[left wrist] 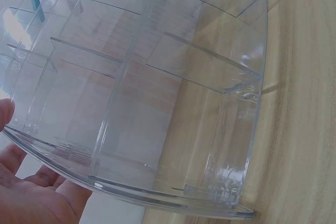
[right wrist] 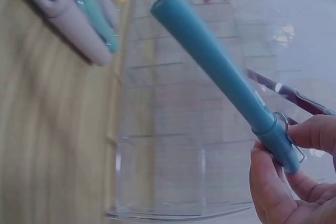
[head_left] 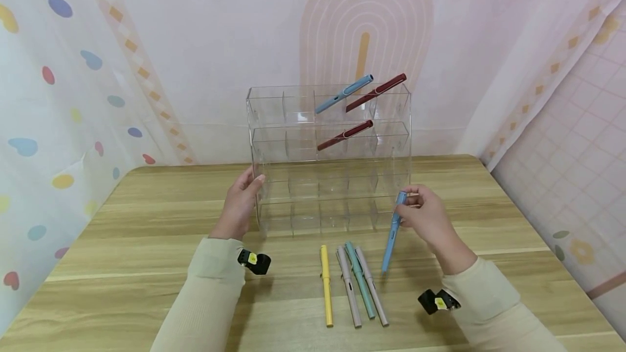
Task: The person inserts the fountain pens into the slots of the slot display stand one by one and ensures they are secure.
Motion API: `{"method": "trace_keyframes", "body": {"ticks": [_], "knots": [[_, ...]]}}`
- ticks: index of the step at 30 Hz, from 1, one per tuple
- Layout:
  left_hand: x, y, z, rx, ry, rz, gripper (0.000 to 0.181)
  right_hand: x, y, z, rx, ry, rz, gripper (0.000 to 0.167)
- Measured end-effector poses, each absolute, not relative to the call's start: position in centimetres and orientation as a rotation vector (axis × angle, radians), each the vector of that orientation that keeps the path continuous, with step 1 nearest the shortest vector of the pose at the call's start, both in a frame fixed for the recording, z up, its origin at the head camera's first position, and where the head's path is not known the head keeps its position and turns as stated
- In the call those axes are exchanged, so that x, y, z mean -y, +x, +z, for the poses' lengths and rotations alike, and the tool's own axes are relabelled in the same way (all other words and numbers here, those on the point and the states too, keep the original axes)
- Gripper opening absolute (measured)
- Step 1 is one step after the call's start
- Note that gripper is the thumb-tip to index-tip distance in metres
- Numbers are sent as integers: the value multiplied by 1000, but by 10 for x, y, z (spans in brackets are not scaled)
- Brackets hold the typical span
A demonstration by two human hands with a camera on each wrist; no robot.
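Observation:
A clear acrylic pen rack [head_left: 303, 148] with tiers of compartments stands on the wooden table. My left hand [head_left: 239, 202] grips its left side wall, and in the left wrist view the thumb and fingers lie on either side of that wall [left wrist: 100, 186]. My right hand [head_left: 426, 216] pinches a blue pen [head_left: 393, 238] by its capped end, in front of the rack's lower right corner. The pen's other end points down and clear of the rack in the right wrist view [right wrist: 220, 72]. Another blue pen [head_left: 344, 94] and a dark red pen [head_left: 375, 93] lean in the top tier; a second dark red pen [head_left: 345, 135] leans one tier below.
On the table before the rack lie a yellow pen [head_left: 326, 287], a grey pen [head_left: 349, 287], a green pen [head_left: 360, 280] and another grey pen [head_left: 372, 287]. A patterned curtain [head_left: 220, 42] hangs behind the table [head_left: 122, 265].

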State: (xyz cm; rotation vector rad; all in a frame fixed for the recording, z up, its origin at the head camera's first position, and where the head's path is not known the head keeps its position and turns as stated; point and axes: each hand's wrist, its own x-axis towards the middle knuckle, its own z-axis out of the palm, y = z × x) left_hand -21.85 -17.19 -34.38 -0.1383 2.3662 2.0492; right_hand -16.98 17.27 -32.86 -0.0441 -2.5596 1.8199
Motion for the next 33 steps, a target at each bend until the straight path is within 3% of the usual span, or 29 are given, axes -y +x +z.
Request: {"method": "trace_keyframes", "body": {"ticks": [8,17,33], "knots": [[172,-219,-343,-2361,-134,2047,55,-180,-172,-310,2356,-124,1873,40],[172,-218,-343,-2359,-131,2038,55,-180,-177,-290,2110,-173,1916,28],[172,-218,-342,-2361,-150,2015,54,-171,-193,-267,1691,-155,1999,30]]}}
